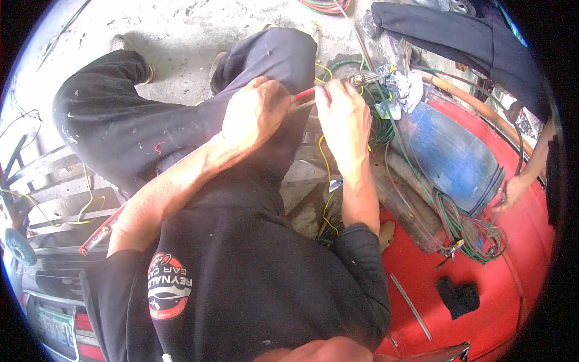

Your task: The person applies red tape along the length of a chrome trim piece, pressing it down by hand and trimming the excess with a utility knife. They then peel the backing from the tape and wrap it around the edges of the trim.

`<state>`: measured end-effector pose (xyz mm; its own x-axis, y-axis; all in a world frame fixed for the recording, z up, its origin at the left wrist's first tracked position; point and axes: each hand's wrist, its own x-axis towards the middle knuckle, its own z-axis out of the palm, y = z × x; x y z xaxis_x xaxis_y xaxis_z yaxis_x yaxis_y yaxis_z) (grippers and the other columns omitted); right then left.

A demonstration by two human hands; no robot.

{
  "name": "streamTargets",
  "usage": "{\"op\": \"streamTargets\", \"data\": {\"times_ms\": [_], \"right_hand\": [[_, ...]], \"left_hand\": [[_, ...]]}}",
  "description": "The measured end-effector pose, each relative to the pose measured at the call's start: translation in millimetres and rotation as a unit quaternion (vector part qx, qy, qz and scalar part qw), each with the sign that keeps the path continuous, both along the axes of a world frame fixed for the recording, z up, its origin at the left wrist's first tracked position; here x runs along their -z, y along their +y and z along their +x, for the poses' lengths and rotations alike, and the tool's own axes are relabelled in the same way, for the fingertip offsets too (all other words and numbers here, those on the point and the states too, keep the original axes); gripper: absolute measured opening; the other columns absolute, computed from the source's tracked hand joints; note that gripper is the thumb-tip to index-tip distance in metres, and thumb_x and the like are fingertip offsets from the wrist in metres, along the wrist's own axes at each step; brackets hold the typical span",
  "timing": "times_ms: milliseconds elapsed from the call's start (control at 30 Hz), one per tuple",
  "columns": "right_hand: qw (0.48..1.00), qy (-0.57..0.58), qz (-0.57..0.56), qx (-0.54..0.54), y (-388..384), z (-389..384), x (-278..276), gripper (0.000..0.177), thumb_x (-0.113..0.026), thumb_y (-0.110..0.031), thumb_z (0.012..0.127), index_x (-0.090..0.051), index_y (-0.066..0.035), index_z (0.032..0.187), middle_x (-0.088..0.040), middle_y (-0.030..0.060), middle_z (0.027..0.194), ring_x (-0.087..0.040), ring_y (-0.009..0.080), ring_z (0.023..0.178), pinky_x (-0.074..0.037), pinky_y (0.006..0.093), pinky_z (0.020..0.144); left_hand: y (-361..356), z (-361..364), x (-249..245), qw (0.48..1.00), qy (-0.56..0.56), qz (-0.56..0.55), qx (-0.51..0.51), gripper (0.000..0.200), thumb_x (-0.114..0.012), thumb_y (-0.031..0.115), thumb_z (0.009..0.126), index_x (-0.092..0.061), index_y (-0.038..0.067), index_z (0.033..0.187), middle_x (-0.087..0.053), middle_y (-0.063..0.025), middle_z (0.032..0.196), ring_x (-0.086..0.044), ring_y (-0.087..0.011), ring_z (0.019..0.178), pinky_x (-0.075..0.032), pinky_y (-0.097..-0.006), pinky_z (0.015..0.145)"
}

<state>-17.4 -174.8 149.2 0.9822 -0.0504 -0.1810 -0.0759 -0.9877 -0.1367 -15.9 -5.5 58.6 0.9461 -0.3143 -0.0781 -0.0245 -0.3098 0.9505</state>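
Note:
My left hand is closed round a thin red strip above my dark trouser leg. On the right of it, my right hand pinches the same strip, a short stretch of which shows between the two hands. Another red and silver end sticks out below my left forearm; whether it belongs to the same strip is hidden. A yellow cord hangs just beneath my right hand.
A blue container lies on a red surface at the right, with coiled green hoses, a black cloth and a metal strip. Another person's hand is at the far right. A dark car stands lower left.

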Motion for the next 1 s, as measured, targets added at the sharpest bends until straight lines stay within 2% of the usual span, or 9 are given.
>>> {"op": "streamTargets", "data": {"times_ms": [233,333,433,533,633,733,833,867,1000], "right_hand": [[1.000,0.011,-0.009,0.004,-1,0,4,0.019,-0.067,-0.020,0.098,-0.066,-0.002,0.092,-0.067,0.0203,0.090,-0.067,0.0444,0.081,-0.053,0.0515,0.069],[1.000,0.003,-0.010,-0.002,2,-1,0,0.018,-0.067,-0.019,0.098,-0.065,-0.002,0.093,-0.067,0.0204,0.091,-0.068,0.0438,0.081,-0.054,0.0506,0.069],[1.000,-0.026,0.012,-0.008,1,-5,-9,0.015,-0.067,-0.017,0.098,-0.065,-0.002,0.094,-0.067,0.0199,0.092,-0.068,0.0430,0.080,-0.054,0.0494,0.069],[0.998,-0.059,0.020,-0.004,0,-13,-12,0.013,-0.067,-0.016,0.098,-0.065,-0.003,0.095,-0.067,0.0190,0.092,-0.067,0.0423,0.080,-0.054,0.0484,0.068],[0.997,-0.075,0.021,0.002,-2,-17,-11,0.012,-0.067,-0.015,0.098,-0.065,-0.003,0.096,-0.067,0.0185,0.092,-0.068,0.0416,0.080,-0.055,0.0477,0.068],[0.997,-0.078,0.030,0.006,-1,-17,-11,0.012,-0.067,-0.014,0.098,-0.065,-0.003,0.098,-0.067,0.0181,0.092,-0.068,0.0410,0.080,-0.055,0.0472,0.068],[0.996,-0.079,0.039,0.007,-3,-14,-13,0.011,-0.068,-0.014,0.097,-0.065,-0.003,0.098,-0.067,0.0174,0.092,-0.068,0.0402,0.081,-0.055,0.0466,0.068],[0.996,-0.084,0.044,0.001,-4,-14,-13,0.011,-0.069,-0.014,0.097,-0.065,-0.003,0.098,-0.067,0.0173,0.091,-0.068,0.0398,0.081,-0.055,0.0464,0.069],[0.987,-0.088,0.131,-0.031,-14,-14,-15,0.013,-0.072,-0.010,0.094,-0.065,-0.002,0.102,-0.066,0.0179,0.094,-0.068,0.0380,0.084,-0.056,0.0447,0.070]], "left_hand": [[1,1,-9,0.999,-0.048,0.005,0.023,0.024,-0.078,0.028,0.091,-0.075,0.004,0.093,-0.069,-0.0153,0.088,-0.069,-0.0290,0.078,-0.055,-0.0380,0.068],[-1,1,-9,0.999,0.041,0.015,0.005,0.026,-0.079,0.030,0.091,-0.076,0.004,0.093,-0.069,-0.0146,0.087,-0.068,-0.0277,0.077,-0.054,-0.0371,0.069],[-3,6,-16,0.997,0.066,-0.025,0.016,0.027,-0.079,0.030,0.091,-0.076,0.003,0.094,-0.070,-0.0141,0.087,-0.067,-0.0257,0.076,-0.053,-0.0363,0.069],[-2,11,-16,0.997,0.017,-0.033,0.067,0.028,-0.078,0.030,0.092,-0.077,0.004,0.103,-0.071,-0.0139,0.089,-0.066,-0.0236,0.076,-0.053,-0.0358,0.070],[-6,19,-24,0.992,0.061,-0.032,0.103,0.034,-0.073,0.033,0.097,-0.076,0.003,0.111,-0.072,-0.0128,0.090,-0.066,-0.0197,0.076,-0.053,-0.0348,0.069],[-5,39,-34,0.951,0.237,-0.053,0.190,0.039,-0.063,0.036,0.104,-0.072,0.001,0.120,-0.072,-0.0095,0.091,-0.066,-0.0146,0.077,-0.053,-0.0319,0.070],[-12,43,-34,0.897,0.339,-0.169,0.229,0.043,-0.055,0.038,0.109,-0.068,0.000,0.124,-0.072,-0.0065,0.093,-0.066,-0.0116,0.075,-0.055,-0.0292,0.069],[-14,45,-32,0.897,0.335,-0.169,0.234,0.042,-0.054,0.036,0.110,-0.065,0.001,0.130,-0.072,-0.0052,0.096,-0.066,-0.0116,0.072,-0.056,-0.0283,0.069],[-18,47,-29,0.918,0.285,-0.157,0.226,0.042,-0.055,0.036,0.109,-0.068,-0.001,0.126,-0.074,-0.0068,0.096,-0.067,-0.0124,0.070,-0.056,-0.0289,0.067]]}}
